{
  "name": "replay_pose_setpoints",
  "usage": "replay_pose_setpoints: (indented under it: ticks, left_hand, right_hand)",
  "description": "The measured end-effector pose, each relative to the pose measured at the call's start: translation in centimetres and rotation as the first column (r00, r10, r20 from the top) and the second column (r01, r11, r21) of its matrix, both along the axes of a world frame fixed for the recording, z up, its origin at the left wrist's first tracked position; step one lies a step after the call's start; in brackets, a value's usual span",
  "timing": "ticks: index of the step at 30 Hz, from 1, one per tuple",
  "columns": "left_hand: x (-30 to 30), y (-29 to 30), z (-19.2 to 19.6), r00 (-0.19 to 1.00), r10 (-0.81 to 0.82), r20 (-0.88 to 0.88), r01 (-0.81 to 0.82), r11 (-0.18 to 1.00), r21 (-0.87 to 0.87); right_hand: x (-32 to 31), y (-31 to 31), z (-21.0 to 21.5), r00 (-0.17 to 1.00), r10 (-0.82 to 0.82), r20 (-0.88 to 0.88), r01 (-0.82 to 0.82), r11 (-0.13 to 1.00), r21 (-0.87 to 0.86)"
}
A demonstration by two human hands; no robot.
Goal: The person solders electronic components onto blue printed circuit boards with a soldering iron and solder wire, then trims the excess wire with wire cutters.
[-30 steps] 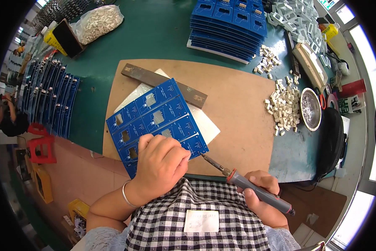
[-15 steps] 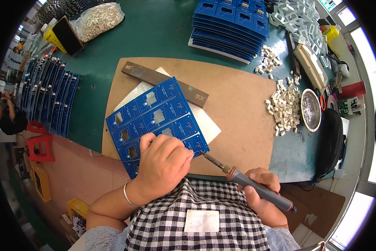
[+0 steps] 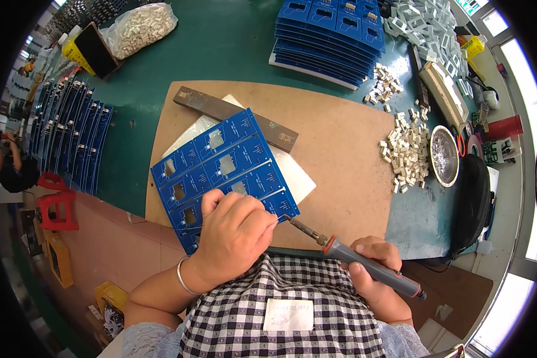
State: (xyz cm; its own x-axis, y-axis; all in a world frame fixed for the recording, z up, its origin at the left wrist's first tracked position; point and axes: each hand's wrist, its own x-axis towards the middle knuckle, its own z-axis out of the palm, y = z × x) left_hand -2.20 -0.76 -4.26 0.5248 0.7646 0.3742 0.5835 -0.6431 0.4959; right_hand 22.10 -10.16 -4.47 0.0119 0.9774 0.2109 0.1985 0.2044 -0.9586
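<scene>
So the left hand (image 3: 232, 232) is hanging over the near part of a blue circuit board panel (image 3: 211, 176), fingers curling and bunching together near its right-hand near corner (can't tell what they're pinching, if anything, since the fingertips are mostly hidden). The right hand (image 3: 377, 262) is gripping a grey soldering iron (image 3: 370, 269), thumb and fingers wrapping around the handle. Its tip is pointing right at that same panel corner, though I can't tell if it's actually touching.

The panel itself is lying askew on the left half of a tan board (image 3: 346, 185), with one corner sticking out past the tan board's near edge. A white pad (image 3: 298, 179) is peeking out under it, and a dark bar (image 3: 217, 111) is lying by the tan board's far left corner.

Over on the right, a pile of little white connectors (image 3: 404, 149) is spilling across the tan board's right edge, and a metal bowl (image 3: 447, 182) is sitting just beside it. A stack of blue panels (image 3: 328, 51) is standing beyond the far edge, and more blue boards (image 3: 71, 137) are lining up along the left edge of the green bench (image 3: 220, 48).
</scene>
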Motion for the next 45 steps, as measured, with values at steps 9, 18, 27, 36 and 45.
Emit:
replay_pose_setpoints:
  ticks: [9,18,27,36,45]
  left_hand:
    - [-0.4,-0.4,-0.3,1.0,0.0,0.009,0.0,1.0,0.004]
    - [-0.3,-0.3,-0.4,1.0,-0.004,0.024,0.004,1.0,0.009]
    - [-0.4,-0.3,-0.4,1.0,0.004,0.009,-0.005,1.0,0.014]
    - [-0.9,0.0,0.3,0.999,0.032,0.002,-0.033,0.999,0.042]
    - [-0.9,-0.2,0.1,1.0,0.025,-0.006,-0.025,0.999,0.029]
  right_hand:
    - [0.7,-0.5,-0.3,1.0,0.026,0.013,-0.027,0.999,0.039]
    - [0.2,-0.4,-0.3,0.999,-0.018,-0.049,0.019,1.0,0.025]
    - [0.0,0.4,-0.4,1.0,0.023,0.013,-0.024,0.997,0.073]
    - [0.2,0.3,0.0,1.0,0.013,0.013,-0.014,0.994,0.113]
    - [0.0,0.4,0.1,0.998,0.029,0.05,-0.036,0.99,0.133]
